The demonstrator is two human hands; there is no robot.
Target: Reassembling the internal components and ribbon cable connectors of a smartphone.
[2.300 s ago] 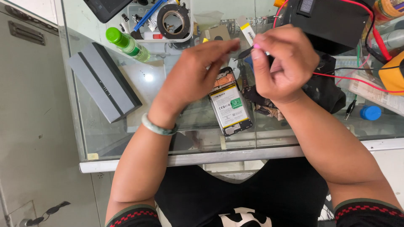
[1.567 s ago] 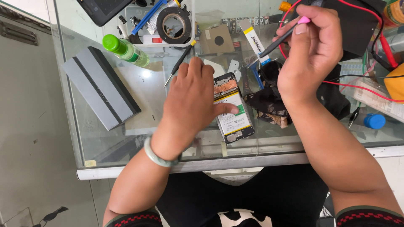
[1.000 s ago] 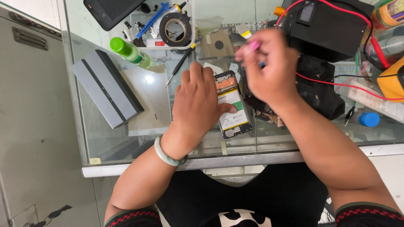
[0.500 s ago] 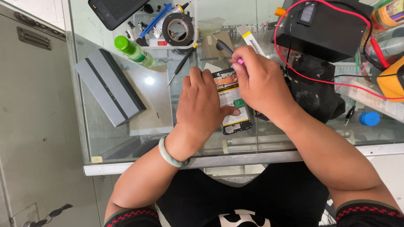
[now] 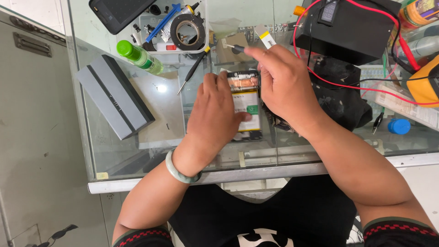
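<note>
An opened phone (image 5: 247, 103) lies back-up on the glass counter (image 5: 173, 123), with its white battery and a copper patch showing. My left hand (image 5: 215, 114) lies over its left side and grips it, thumb across the battery. My right hand (image 5: 286, 87) is at the phone's top right edge, pinching a thin screwdriver (image 5: 238, 48) whose dark end sticks up past my fingers. The tool's tip is hidden behind my fingers. A pale green bangle (image 5: 180, 169) sits on my left wrist.
A grey box (image 5: 114, 103) lies at the left. A green-capped bottle (image 5: 139, 56), a black tape roll (image 5: 186, 31) and a loose screwdriver (image 5: 194, 68) lie behind the phone. A black power supply (image 5: 352, 27) with red wires, a black cloth (image 5: 340, 98) and a yellow meter (image 5: 425, 84) are at the right.
My right hand came down from the upper right with the tool and now works at the phone's top edge. My left hand has stayed on the phone.
</note>
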